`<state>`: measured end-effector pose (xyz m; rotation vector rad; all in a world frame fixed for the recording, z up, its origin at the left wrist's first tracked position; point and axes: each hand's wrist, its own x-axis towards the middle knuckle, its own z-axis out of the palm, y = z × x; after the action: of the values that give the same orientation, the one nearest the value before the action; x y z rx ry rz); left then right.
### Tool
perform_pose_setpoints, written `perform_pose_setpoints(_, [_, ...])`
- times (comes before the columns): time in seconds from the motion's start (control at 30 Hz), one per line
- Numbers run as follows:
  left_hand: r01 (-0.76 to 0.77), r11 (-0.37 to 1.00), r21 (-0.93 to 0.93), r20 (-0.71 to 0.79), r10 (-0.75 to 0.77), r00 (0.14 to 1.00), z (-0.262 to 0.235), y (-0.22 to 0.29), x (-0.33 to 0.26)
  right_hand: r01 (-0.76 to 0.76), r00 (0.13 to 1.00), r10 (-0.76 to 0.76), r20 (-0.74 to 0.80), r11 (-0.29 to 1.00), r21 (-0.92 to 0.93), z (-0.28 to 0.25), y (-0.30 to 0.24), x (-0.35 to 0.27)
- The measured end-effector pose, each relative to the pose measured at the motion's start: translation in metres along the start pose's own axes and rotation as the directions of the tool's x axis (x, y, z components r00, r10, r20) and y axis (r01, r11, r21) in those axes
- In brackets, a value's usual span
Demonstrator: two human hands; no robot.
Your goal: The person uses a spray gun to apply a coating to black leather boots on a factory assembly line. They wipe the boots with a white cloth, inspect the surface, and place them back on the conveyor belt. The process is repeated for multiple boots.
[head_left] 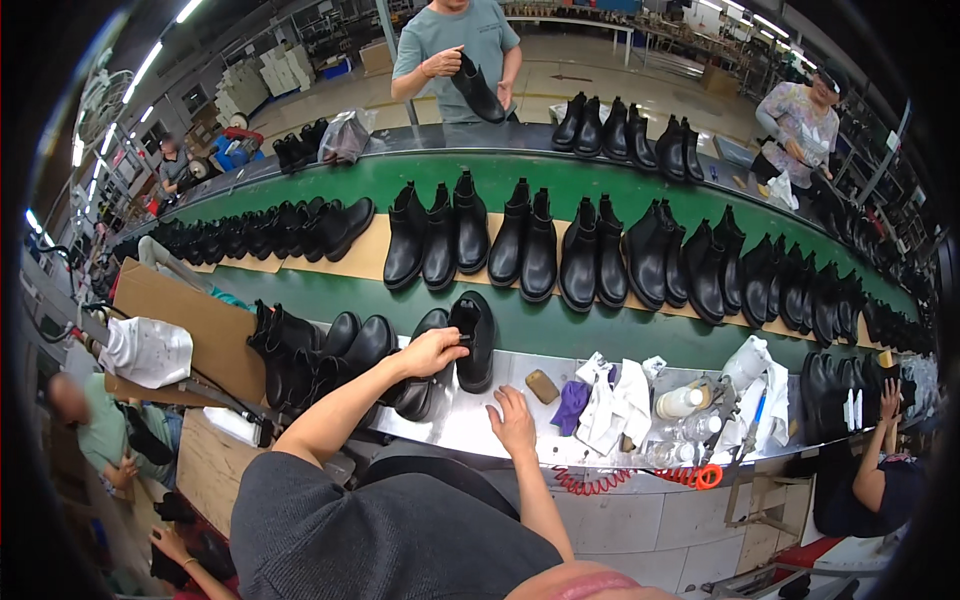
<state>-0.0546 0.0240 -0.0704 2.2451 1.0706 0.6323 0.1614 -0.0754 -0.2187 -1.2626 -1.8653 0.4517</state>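
Observation:
My left hand (432, 353) is closed on the upper edge of a black ankle boot (480, 345), with the thumb near its opening. The boot's toe end rests on the metal work ledge (480, 425). A second black boot (410, 400) is partly covered by my left wrist. Just right of the held boot, my right hand (513, 422) lies over the ledge with its fingers apart and nothing in them. Close to that hand sits a small brown block (542, 387), beside a purple cloth (570, 407) and white rags (615, 405).
Several black boots stand in a long row on brown paper along the green conveyor (340, 290). More boots crowd the left, by a cardboard box (190, 330). Bottles (680, 402) and a coiled red hose (600, 482) are at right. Across the belt, a person (455, 60) holds a boot.

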Motion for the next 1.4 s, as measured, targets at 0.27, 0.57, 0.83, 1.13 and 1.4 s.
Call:
perform_pose_setpoints(0.27, [0.047, 0.998, 0.041, 0.028, -0.048, 0.998, -0.016, 0.007, 0.009, -0.041, 0.999, 0.042, -0.021, 0.999, 0.005, 0.001, -0.002, 0.010])
perform_pose_setpoints(0.57, [0.116, 0.992, -0.044, 0.106, -0.111, 0.988, 0.002, 0.020, 0.012, -0.311, 0.932, 0.301, 0.202, 0.950, 0.019, -0.036, -0.023, -0.009])
perform_pose_setpoints(0.83, [0.199, 0.978, 0.062, 0.040, -0.201, 0.979, 0.007, 0.011, 0.010, -0.628, 0.777, 0.557, 0.292, 0.714, 0.309, -0.141, -0.040, -0.028])
perform_pose_setpoints(1.13, [0.178, 0.984, 0.019, 0.022, -0.178, 0.984, -0.016, 0.013, 0.007, -0.559, 0.779, 0.624, 0.067, 0.642, 0.524, -0.197, -0.007, -0.006])
perform_pose_setpoints(1.4, [0.277, 0.960, -0.034, 0.005, -0.277, 0.961, -0.005, 0.016, -0.012, -0.619, 0.757, 0.640, 0.134, 0.638, 0.458, -0.198, 0.002, 0.024])
